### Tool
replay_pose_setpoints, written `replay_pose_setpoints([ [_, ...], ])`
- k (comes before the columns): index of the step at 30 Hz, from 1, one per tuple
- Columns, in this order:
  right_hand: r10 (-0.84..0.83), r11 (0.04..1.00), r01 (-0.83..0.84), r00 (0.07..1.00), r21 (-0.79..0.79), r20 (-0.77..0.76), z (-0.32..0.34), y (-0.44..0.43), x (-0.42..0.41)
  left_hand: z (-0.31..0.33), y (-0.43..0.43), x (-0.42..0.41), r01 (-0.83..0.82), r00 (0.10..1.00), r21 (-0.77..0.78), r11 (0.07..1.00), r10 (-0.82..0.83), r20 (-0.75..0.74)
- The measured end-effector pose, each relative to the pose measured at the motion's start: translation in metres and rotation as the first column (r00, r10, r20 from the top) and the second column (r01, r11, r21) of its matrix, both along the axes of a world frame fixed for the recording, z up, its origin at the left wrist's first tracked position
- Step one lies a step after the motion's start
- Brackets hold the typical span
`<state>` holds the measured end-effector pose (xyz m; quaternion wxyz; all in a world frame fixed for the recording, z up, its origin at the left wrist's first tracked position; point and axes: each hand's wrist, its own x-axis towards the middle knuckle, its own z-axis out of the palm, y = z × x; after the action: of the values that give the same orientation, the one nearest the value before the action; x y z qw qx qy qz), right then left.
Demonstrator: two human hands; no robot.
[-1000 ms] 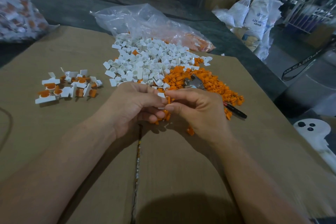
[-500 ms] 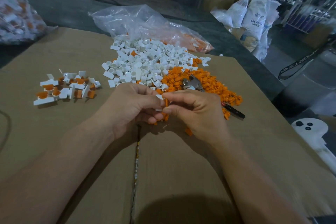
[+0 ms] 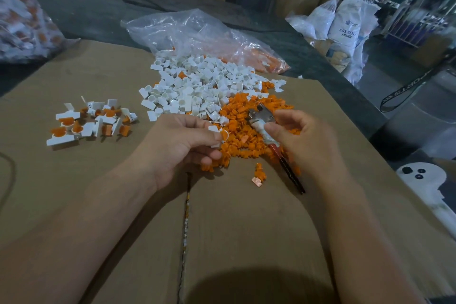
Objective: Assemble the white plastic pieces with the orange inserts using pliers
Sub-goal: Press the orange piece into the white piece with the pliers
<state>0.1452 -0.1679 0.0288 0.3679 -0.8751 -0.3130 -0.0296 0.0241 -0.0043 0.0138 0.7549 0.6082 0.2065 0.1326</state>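
Both busy: left grip [image 3: 177, 145] pinches white piece [image 3: 215, 129], right grip [image 3: 308, 145] clasps pliers [image 3: 259, 117], nose pointing away-left.

The light is soft and rather dim, and it seems to come from above. The brightest area is the upper right of the frame, where lamps are washed out. On the cardboard [image 3: 246, 229] a wide soft shadow lies at the bottom centre, and weaker shadows lie under my left hand [image 3: 177, 148] and my right hand [image 3: 308, 145]. The clear plastic bag [image 3: 197, 32] at top centre has pale glare, and the metal head of the pliers [image 3: 261, 118] shines a little. The centre is sharp. The corners are bent and smeared, most of all the filled bag [image 3: 22, 20] at the upper left.
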Motion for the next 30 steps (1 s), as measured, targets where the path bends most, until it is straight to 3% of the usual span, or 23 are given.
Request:
replay_pose_setpoints([
  [4, -0.139, 0.903, 0.097, 0.988, -0.419, -0.072, 0.0, -0.015, 0.019, 0.002, -0.001, -0.001, -0.007, 1.0, -0.002, 1.0, 0.007, 0.013],
  [9, -0.114, 0.79, 0.029, 0.988, -0.612, -0.101, -0.006, -0.014, 0.021, 0.002, -0.001, -0.001, -0.005, 1.0, 0.004, 1.0, 0.005, 0.02],
  [20, -0.205, 0.906, 0.2, 0.978, -0.372, 0.029, 0.005, -0.012, 0.015, -0.001, 0.001, 0.0, -0.012, 0.998, 0.0, 1.0, 0.012, 0.067],
  [30, 0.041, 0.994, -0.018, 0.974, -0.106, 0.221, 0.007, -0.002, -0.002, -0.003, 0.002, 0.006, -0.151, 0.968, -0.068, 0.986, 0.161, 0.193],
])
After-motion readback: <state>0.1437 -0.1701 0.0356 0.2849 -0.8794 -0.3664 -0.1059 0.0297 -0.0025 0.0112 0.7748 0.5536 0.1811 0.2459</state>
